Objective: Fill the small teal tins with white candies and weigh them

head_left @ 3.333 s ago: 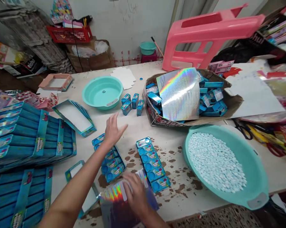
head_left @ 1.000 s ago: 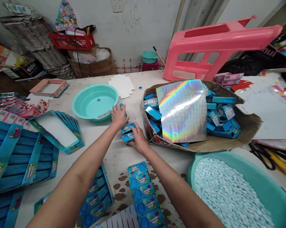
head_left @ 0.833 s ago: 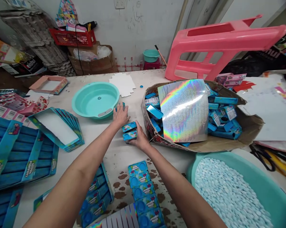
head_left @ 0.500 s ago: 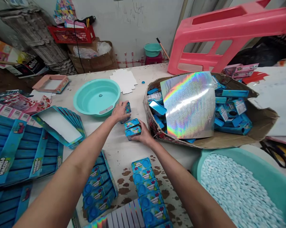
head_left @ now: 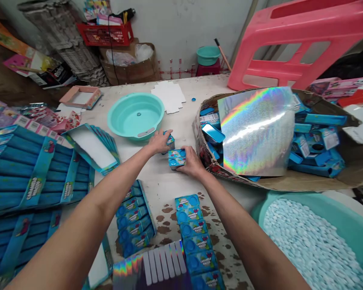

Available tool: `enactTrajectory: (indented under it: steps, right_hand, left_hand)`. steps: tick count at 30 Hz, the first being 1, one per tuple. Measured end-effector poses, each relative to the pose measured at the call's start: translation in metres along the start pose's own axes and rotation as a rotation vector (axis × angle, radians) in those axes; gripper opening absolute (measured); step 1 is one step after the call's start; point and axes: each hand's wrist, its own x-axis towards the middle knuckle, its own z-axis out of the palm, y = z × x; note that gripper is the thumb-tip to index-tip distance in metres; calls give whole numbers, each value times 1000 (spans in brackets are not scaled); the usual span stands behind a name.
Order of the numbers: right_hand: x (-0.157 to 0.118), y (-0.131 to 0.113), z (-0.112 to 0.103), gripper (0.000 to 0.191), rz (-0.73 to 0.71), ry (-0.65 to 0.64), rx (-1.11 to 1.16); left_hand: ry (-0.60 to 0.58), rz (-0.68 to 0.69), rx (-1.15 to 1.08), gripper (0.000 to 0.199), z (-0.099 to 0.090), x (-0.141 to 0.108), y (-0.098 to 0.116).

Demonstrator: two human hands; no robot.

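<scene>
A: The right hand (head_left: 194,162) is gripping two blue boxes (head_left: 176,162), one just behind the other, from their right side. The left hand (head_left: 159,142) is closing over another blue box (head_left: 170,141), just beyond that pair.

B: Only one under the left?

A: One is showing; the hand is covering the rest, so the count there is staying uncertain.

B: And nearer the body?

A: Six boxes are lining up in a row (head_left: 195,228), the nearest running off the lower edge. A filled tray (head_left: 136,227) is sitting to the left, partly hidden by the forearm.

B: Where is there room?

A: White tabletop (head_left: 157,173) is showing between the gripped pair and the row. The far table edge is running well behind both hands.

B: What is crowding them?

A: A torn carton (head_left: 208,161) of blue boxes is standing near the right hand, one shiny sheet (head_left: 256,131) covering its middle. Three turquoise basins are showing: one (head_left: 115,121) near the left hand, one (head_left: 261,217) holding pale sweets (head_left: 314,241), one (head_left: 208,55) at the wall. One pink stool (head_left: 244,52) is leaning over the back, and stacked trays (head_left: 36,173) are filling the left.
</scene>
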Motion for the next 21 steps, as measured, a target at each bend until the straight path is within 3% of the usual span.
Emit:
enactTrajectory:
  steps: [3, 5, 7, 10, 13, 15, 17, 21]
  right_hand:
    - [-1, 0, 3, 81, 16, -49, -47]
    - [-1, 3, 4, 80, -17, -60, -82]
    - [1, 7, 7, 83, -48, -70, -97]
    - [1, 11, 10, 87, -48, -68, -57]
    - [-3, 10, 10, 84, -14, 10, -3]
    - [-9, 1, 4, 86, 35, 94, 16]
    - [-19, -17, -7, 87, 46, 158, 5]
    - [-59, -84, -37, 83, -10, 168, -27]
  left_hand:
    - [63, -1, -66, 90, -16, -43, -11]
    - [181, -17, -123, 92, -34, -93, -21]
    - [234, -108, -194, 94, -55, -159, -34]
    - [117, -323, -262, 93, -69, -271, -60]
    - [-17, -476, -273, 90, -49, -364, -95]
    - [-82, -508, -259, 85, -22, -400, -118]
    - [-129, -485, -254, 79, 6, -414, -136]
    - [-128, -384, -217, 72, 50, -405, -162]
